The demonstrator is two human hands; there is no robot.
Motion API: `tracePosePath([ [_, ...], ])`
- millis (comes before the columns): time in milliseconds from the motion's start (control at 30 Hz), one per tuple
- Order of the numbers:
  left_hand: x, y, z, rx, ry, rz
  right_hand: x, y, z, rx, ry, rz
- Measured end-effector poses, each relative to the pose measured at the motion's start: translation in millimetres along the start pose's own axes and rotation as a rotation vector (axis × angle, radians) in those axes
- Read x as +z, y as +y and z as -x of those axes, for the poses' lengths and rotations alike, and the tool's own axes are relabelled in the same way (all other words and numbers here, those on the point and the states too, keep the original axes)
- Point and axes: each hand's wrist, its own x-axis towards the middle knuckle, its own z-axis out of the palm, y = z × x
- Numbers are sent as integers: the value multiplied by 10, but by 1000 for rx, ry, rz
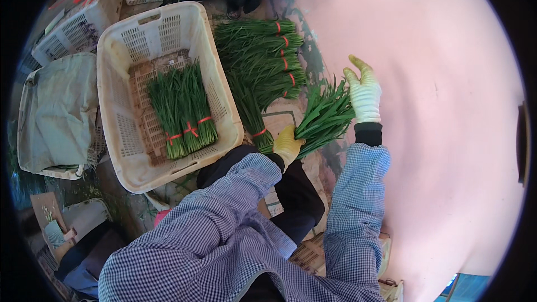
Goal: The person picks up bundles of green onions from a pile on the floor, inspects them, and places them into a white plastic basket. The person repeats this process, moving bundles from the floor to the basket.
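The left hand (288, 144), in a yellowed glove, grips 1 bunch of green leaves (327, 114) by its near end, right of the pale crate (202, 33). The right hand (364, 94) (thumb and fingers apart, grasping nothing) is raised beside the leaf tips. The crate holds 3 red-tied bundles (182, 103); more tied greens (263, 59) lie alongside.

From my end I saw dark green bundles (246, 59) with red bands (286, 63), brighter green leaves (325, 116), a cream crate (140, 182) and a pink surface (447, 106). The left hand (287, 146) wore yellow; the right hand (364, 94), yellow-fingered, faintly striped white. Both sleeves (357, 196) were blue-and-white checked.
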Motion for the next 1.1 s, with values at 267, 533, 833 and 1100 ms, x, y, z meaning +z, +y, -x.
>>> tracePosePath([
  [267,-15,-68,-122,-96,-33,393,-89,163,270,-58,262,-21],
  [533,-123,121,-81,-204,-68,994,-71,691,1145,301,210,-116],
  [833,-214,207,-24,-202,-79,905,496,569,1780,158,33,42],
  [1100,-166,199,-1,-177,-171,980,653,416,1404,13,-118,-1],
])
